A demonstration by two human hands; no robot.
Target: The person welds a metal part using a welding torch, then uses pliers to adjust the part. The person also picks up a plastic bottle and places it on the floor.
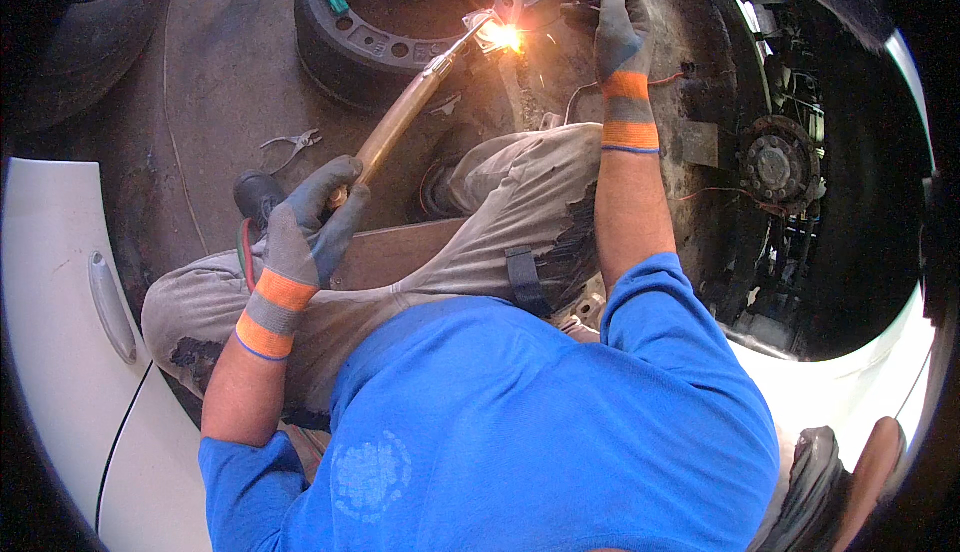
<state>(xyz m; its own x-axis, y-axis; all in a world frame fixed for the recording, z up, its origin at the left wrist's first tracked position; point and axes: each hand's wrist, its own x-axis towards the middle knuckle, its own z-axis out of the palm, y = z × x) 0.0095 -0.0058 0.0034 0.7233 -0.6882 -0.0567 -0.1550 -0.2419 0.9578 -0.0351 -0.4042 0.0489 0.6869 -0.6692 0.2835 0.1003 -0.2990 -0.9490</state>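
Brass-coloured torch [398,120] flares near the dark drum [340,60].

No words or numbers could be read clearly. The bright blue cloth shirt [550,402] had a pale, round print [370,474] on its left side, but it was too faded to read. The big, round, dark metal drum [325,60] had small raised marks [374,44] on its flat ring, too tiny to make out.

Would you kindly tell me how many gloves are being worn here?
2: one glove on the left hand, gripping the torch; another on the right hand, right of the bright glow.
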